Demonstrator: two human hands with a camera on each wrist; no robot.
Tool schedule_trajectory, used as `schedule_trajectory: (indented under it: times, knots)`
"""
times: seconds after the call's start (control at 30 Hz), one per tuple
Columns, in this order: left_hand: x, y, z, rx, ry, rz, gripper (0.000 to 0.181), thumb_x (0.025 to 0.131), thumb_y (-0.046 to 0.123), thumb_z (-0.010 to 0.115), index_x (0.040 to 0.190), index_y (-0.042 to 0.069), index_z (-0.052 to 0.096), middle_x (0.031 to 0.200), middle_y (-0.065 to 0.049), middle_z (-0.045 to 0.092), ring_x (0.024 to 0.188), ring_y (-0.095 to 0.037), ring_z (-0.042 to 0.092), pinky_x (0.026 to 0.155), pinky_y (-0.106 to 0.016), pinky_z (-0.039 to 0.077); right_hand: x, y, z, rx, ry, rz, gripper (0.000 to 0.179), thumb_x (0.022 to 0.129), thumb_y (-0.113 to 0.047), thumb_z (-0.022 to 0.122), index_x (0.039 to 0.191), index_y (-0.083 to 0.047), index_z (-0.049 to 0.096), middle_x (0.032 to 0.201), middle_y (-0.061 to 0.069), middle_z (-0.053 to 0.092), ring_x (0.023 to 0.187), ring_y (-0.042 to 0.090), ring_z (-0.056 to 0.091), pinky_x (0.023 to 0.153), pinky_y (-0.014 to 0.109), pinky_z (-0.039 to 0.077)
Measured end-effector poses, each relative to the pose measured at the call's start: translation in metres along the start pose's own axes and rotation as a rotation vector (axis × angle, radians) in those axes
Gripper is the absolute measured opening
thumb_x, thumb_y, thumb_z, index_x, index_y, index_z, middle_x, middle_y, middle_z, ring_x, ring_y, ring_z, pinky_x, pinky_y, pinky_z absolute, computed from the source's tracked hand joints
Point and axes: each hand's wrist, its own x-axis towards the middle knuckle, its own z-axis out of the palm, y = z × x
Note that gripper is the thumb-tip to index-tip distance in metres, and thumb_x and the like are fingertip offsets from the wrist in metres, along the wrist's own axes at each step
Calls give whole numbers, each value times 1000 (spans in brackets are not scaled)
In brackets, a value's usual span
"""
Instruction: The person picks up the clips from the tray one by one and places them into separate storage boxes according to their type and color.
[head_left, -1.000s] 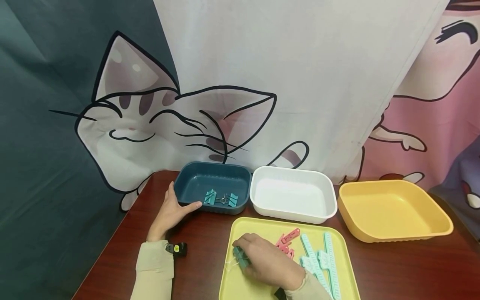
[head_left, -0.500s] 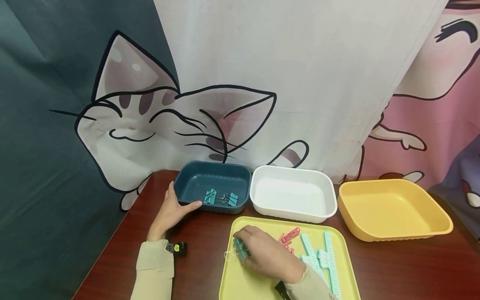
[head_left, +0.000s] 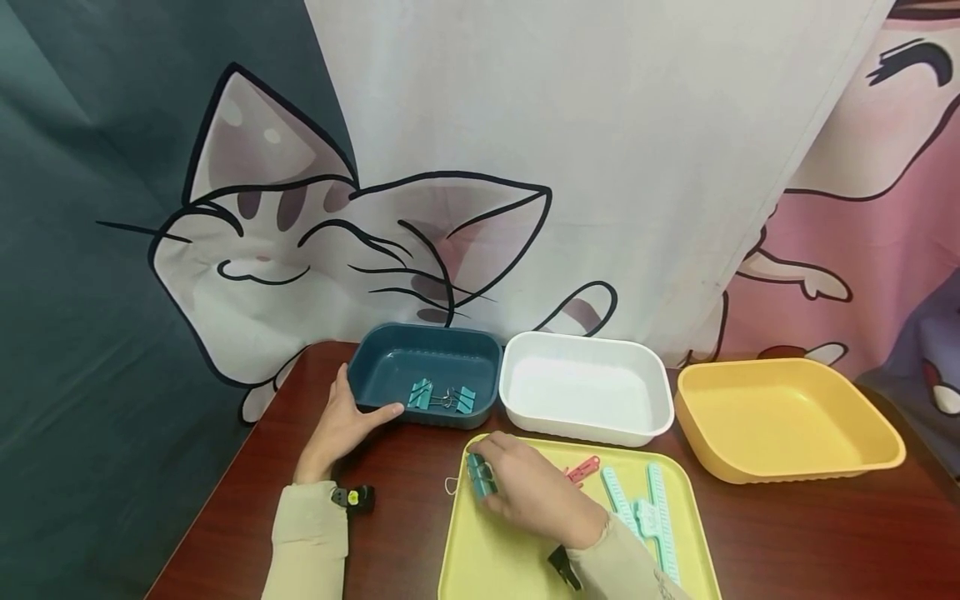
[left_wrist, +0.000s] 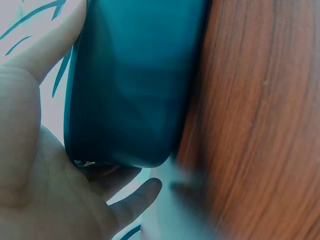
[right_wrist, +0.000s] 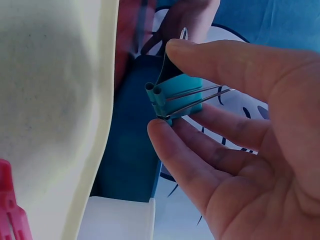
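Note:
In the head view my left hand [head_left: 343, 429] holds the left front corner of a dark blue bin [head_left: 390, 415], thumb at the front rim and fingers along its side. The left wrist view shows the bin's wall [left_wrist: 135, 85] between the thumb and fingers. Two teal binder clips [head_left: 422, 393] lie inside. Over the left back part of a yellow tray [head_left: 487, 567], my right hand [head_left: 536, 496] pinches a teal binder clip [right_wrist: 180, 92] between thumb and fingertips, its wire handles toward the palm. Pink clips [head_left: 582, 471] and mint-green bag clips [head_left: 660, 521] lie on the tray, partly hidden by the right arm.
A white bin [head_left: 585, 429] stands right of the dark blue one, and a yellow bin [head_left: 787, 475] farther right. All are on a brown wooden table [head_left: 810, 542]. A curtain printed with a cat [head_left: 255, 242] hangs behind.
My right hand has moved up the tray toward the bins with the teal binder clip, covering more of the pink clips. My left hand and the bins keep their places.

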Motion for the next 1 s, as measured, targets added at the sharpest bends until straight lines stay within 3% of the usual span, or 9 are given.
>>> schedule_trajectory:
  times: [0.33, 0.57, 1.0]
  knots:
    - [0, 0, 0, -2, 0, -7, 129, 81, 55, 77, 159, 6, -14, 163, -28, 4, 143, -48, 22, 109, -71, 24, 9, 1, -7, 52, -6, 88, 53, 83, -15, 82, 130, -2, 62, 121, 7, 63, 107, 17, 58, 97, 33, 51]
    - [0, 0, 0, 5, -1, -4, 130, 82, 55, 77, 158, 4, -16, 164, -28, 0, 146, -48, 18, 111, -70, 21, 13, 3, -7, 67, 76, 52, 53, 81, -12, 82, 129, -1, 62, 121, 9, 64, 107, 20, 60, 96, 36, 52]
    - [0, 0, 0, 9, 1, 0, 130, 82, 56, 77, 158, 5, -16, 164, -27, 0, 145, -47, 19, 112, -70, 22, 24, 7, -8, 92, 132, 103, 55, 84, -12, 81, 131, 3, 59, 118, 10, 63, 97, 17, 61, 88, 33, 55]
